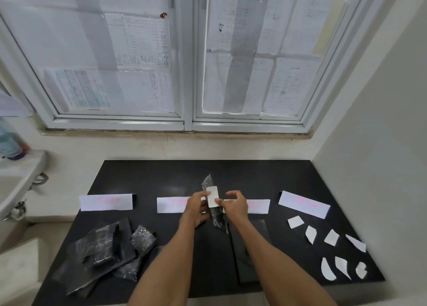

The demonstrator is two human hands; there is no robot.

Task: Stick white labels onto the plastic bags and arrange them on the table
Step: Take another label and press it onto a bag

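Observation:
Above the middle of the black table (161, 176), I hold a long, narrow clear plastic bag (216, 218) with dark contents. My left hand (196, 207) grips its left side. A white label (213, 196) lies on the bag's upper half, and my right hand (235, 205) pinches the label's lower right corner against the bag. More plastic bags (104, 243) with dark contents lie in a heap at the front left. Several loose white labels (332, 250) are spread over the front right of the table.
White paper signs with pink writing stand in a row across the table: far left (106, 202), middle (172, 205), far right (303, 204), and one behind my right hand (258, 206). A flat black sheet (250, 259) lies under my right forearm. A sink (16, 178) is at the left.

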